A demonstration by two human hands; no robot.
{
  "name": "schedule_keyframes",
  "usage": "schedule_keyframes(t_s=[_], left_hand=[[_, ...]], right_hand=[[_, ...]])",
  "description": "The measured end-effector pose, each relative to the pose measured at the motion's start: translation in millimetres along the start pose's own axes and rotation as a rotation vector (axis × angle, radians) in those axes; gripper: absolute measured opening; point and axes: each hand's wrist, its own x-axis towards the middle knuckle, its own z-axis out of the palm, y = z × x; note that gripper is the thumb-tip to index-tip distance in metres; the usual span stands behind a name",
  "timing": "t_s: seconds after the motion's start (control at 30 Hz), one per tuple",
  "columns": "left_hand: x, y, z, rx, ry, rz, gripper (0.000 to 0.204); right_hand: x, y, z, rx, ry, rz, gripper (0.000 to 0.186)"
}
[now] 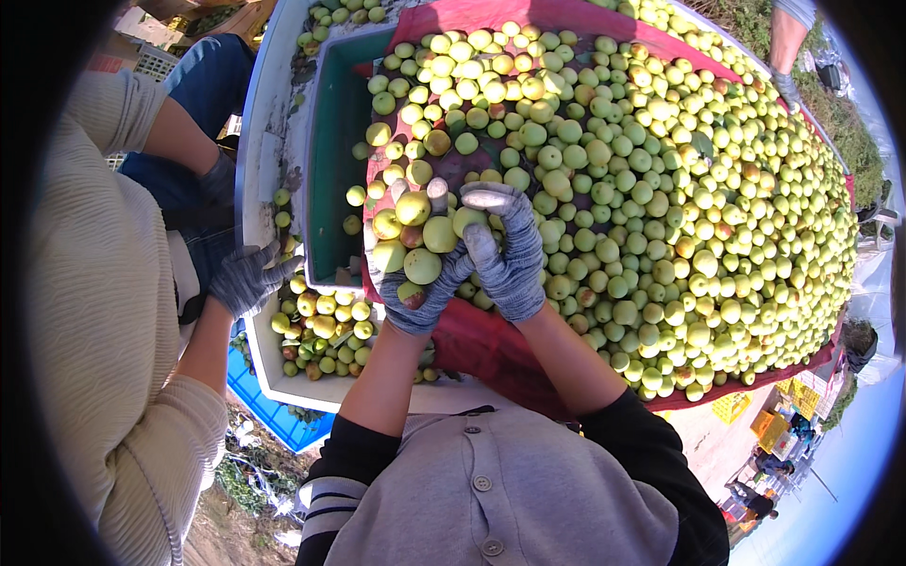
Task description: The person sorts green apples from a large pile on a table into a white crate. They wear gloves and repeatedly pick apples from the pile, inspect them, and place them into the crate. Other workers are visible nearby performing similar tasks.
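My left grey knit-gloved hand [427, 298] cups gathered round yellow-green fruit [439, 234]; my right hand [516, 269] seems to pinch one; big heap [698, 226] remains on red cloth [481, 340].

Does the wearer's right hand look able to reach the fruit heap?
Likely yes: the right hand is beside the fruit heap, with nothing visible between them. It curls close to the gathered fruit in the left hand, so it may need to come away first.

One green bin [332, 160], three shirt buttons [482, 483] and fruits [439, 234] (past counting).
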Motion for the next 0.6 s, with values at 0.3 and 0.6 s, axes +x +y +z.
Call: schedule_keyframes(t_s=[0.3,0.6], left_hand=[[-5,-5,-42,-0.772,-0.074,-0.258,0.062],[-20,4,-61,-1.028,0.118,-0.480,0.063]], right_hand=[[137,96,-17,-0.353,0.040,-0.017,0.023],[213,142,69,-0.917,-0.499,0.135,0.064]])
